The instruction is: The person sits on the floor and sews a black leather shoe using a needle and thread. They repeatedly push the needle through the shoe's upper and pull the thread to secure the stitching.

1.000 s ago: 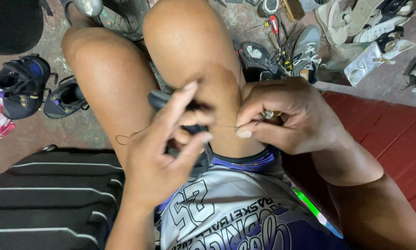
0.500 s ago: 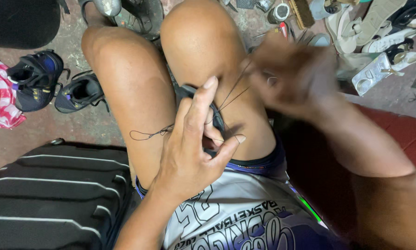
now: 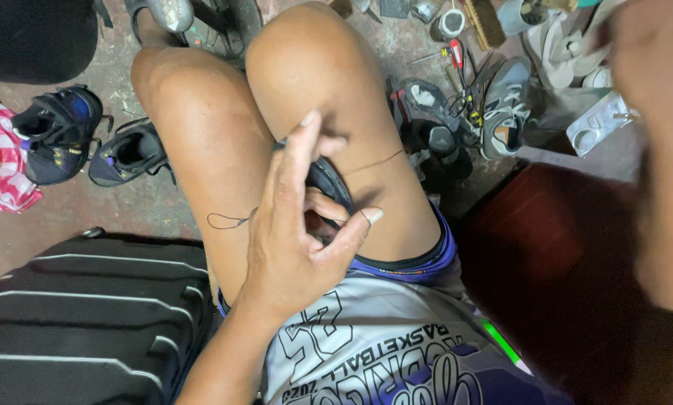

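Around the seated person's bare knees, worn shoes (image 3: 59, 135) and small tools (image 3: 460, 56) litter the concrete floor (image 3: 74, 206), and a black ribbed suitcase (image 3: 81, 315) crowds the left thigh. Between the thighs, the left hand (image 3: 295, 232) curls its fingers (image 3: 302, 154) closed around a dark shoe piece (image 3: 329, 184), thin thread (image 3: 374, 161) trailing off. The right hand (image 3: 651, 60) is raised, blurred; its grip cannot be told.

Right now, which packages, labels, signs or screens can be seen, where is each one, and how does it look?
Clear plastic package: on the floor at upper right, beside the pale shoes, rectangular with moulded hollows.
Printed lettering on the jersey: lower centre, white and purple on grey cloth.
No signs or screens.
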